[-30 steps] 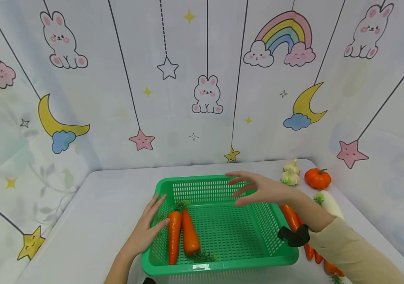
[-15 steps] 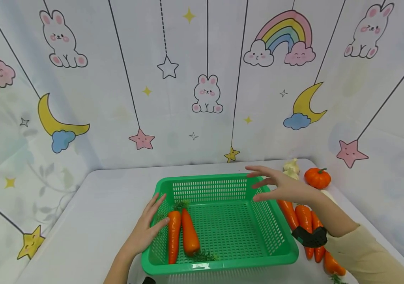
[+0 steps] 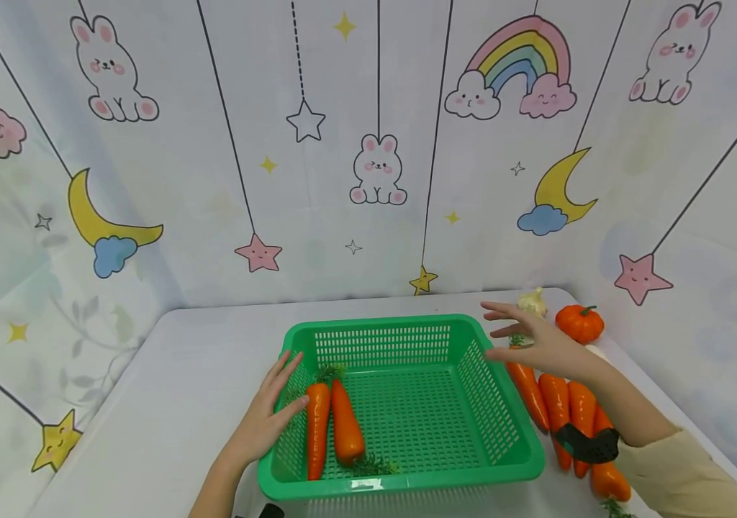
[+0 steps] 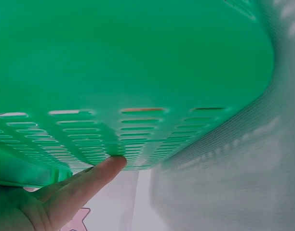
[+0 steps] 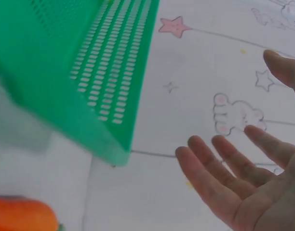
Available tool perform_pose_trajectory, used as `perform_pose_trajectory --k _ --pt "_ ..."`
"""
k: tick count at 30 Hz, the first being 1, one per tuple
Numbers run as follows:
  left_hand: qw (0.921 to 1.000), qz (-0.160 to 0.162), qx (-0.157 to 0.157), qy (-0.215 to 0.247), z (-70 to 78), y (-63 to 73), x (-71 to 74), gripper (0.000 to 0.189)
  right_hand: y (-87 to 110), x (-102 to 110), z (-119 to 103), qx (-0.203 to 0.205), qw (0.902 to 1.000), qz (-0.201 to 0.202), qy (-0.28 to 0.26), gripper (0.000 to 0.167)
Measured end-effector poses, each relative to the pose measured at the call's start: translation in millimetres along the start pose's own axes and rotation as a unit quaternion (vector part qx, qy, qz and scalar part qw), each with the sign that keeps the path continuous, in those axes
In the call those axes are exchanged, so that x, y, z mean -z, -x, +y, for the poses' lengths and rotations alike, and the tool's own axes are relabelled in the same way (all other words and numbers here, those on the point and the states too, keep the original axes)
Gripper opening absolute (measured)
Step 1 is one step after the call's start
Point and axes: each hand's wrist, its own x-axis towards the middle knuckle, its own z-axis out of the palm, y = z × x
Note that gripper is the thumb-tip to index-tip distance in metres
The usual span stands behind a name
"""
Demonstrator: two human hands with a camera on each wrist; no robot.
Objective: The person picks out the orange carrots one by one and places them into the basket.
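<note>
A green plastic basket point(image 3: 420, 481) with slotted walls holds two orange carrots point(image 3: 346, 424) along its left side, their leafy tops at opposite ends. My left hand point(image 3: 265, 421) rests at the basket's left rim, fingers extended and thumb over the inside. In the left wrist view, a straight finger point(image 4: 97, 180) lies against the slotted outer wall. My right hand point(image 3: 540, 349) is spread in the air beyond the right rim, over several carrots point(image 3: 527, 392) lying on the table. Nothing is in its palm in the right wrist view, where the basket corner point(image 5: 113, 154) appears beside the fingers.
An orange pumpkin point(image 3: 579, 325) and a garlic bulb point(image 3: 532, 302) sit at the table's back right. My forearm partly hides a white vegetable point(image 3: 597, 352) and the carrots there. A patterned cloth wall point(image 3: 317, 216) stands behind the white table point(image 3: 174, 388).
My right hand has moved right, from over the basket to beyond its right rim, uncovering more of the basket and table carrots. My left hand has stayed at the left rim.
</note>
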Motion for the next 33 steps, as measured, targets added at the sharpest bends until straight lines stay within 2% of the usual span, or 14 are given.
perform_pose_trajectory --k 7,12,17,21,27,33 --pt "1.0 0.003 -0.002 0.0 -0.9 -0.2 0.2 0.062 2.5 4 25 0.011 0.9982 0.051 0.031 0.06" --pt "1.0 0.003 0.0 0.0 -2.6 0.1 0.0 0.062 2.5 4 40 0.001 0.9968 0.074 0.03 0.058" --pt "1.0 0.003 0.001 -0.002 -1.9 0.3 0.5 0.062 -0.8 1 64 -0.017 0.9951 0.094 0.024 0.055" --pt "1.0 0.003 0.0 -0.003 -1.3 0.0 0.6 0.062 -2.7 -2 83 -0.038 0.9954 0.083 0.027 0.056" --pt "1.0 0.001 -0.001 -0.001 -1.4 0.3 0.1 0.062 -4.5 -3 98 -0.055 0.9952 0.067 0.047 0.061" --pt "1.0 0.0 0.002 0.0 -2.2 0.5 -0.4 0.062 -5.8 -2 111 -0.099 0.9935 0.023 0.051 0.07"
